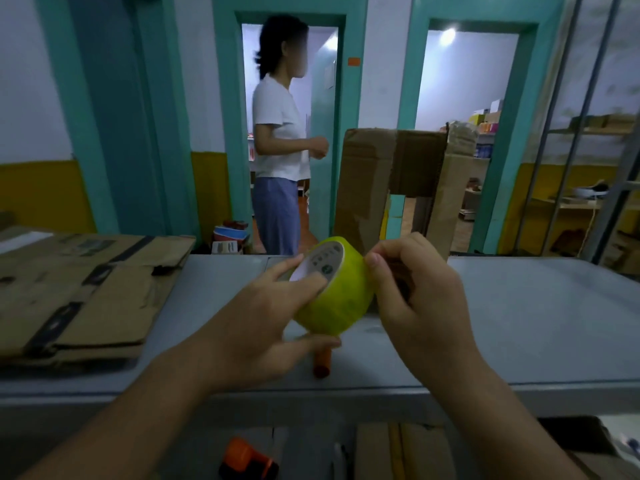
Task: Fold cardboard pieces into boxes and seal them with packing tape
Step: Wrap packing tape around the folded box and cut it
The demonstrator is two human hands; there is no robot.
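Left hand [263,317] grips tape [337,296] above table [536,323]; right hand [415,299], fingers curled, pinches its 3 o'clock face; flat cardboard [86,289] at 9 o'clock, box [367,181] at 12.

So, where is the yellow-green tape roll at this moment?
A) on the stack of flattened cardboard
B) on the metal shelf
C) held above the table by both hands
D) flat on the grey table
C: the left hand grips the tape roll above the grey table, and the right hand picks at its outer edge.
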